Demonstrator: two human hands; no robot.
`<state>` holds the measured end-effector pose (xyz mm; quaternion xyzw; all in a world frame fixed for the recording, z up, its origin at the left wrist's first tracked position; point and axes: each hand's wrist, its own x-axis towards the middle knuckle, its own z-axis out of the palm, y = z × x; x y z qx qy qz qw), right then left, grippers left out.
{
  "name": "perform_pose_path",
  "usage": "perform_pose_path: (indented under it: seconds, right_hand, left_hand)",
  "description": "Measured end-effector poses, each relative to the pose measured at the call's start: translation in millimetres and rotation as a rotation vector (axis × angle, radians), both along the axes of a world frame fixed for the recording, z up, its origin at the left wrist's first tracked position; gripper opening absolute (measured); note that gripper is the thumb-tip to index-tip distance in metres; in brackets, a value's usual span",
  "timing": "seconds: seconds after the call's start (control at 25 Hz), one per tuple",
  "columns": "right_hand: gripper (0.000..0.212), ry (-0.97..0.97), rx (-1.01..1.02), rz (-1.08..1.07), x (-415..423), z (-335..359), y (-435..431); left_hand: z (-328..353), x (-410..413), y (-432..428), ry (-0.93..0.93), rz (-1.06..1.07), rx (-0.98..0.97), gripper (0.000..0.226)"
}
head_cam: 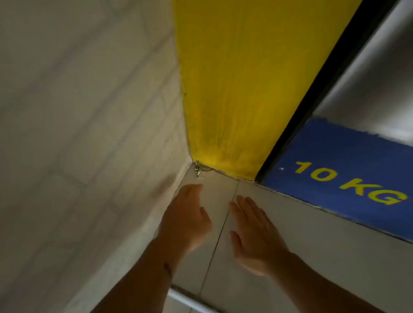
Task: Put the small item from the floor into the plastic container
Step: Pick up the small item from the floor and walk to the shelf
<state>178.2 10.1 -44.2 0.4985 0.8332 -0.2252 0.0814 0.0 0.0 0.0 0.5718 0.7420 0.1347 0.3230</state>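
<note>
A small silvery metal item (198, 172) lies on the pale tiled floor (309, 234), tucked into the corner where a white brick-patterned wall meets a yellow wall. My left hand (185, 219) reaches toward it with fingers extended, its fingertips just short of the item, holding nothing. My right hand (254, 235) is beside it, flat and open, farther from the corner. No plastic container is in view.
The white brick wall (58, 120) runs along the left. The yellow wall (243, 77) stands ahead. A machine with a blue "10 KG" label (354, 182) and a steel front (382, 76) is on the right. A pale pipe or rail (202, 308) crosses the floor near me.
</note>
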Motion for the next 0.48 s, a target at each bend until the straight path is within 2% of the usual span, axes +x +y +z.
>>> perform_pose_path:
  seconds: [0.12, 0.24, 0.36, 0.48]
  right_hand:
    - [0.070, 0.033, 0.153, -0.043, 0, -37, -5]
    - [0.073, 0.059, 0.211, -0.051, -1, -61, -13]
    - [0.075, 0.055, 0.238, -0.041, 0, -64, -11]
    - [0.075, 0.069, 0.244, -0.050, 1, -62, -11]
  left_hand:
    - [-33, -2, 21, 0.054, -0.034, 0.090, 0.062]
    - [-51, 1, 36, 0.069, -0.061, 0.123, 0.071]
    - [-60, 4, 49, 0.251, -0.144, 0.072, 0.079]
    - [-68, 6, 57, 0.414, -0.194, 0.107, 0.074]
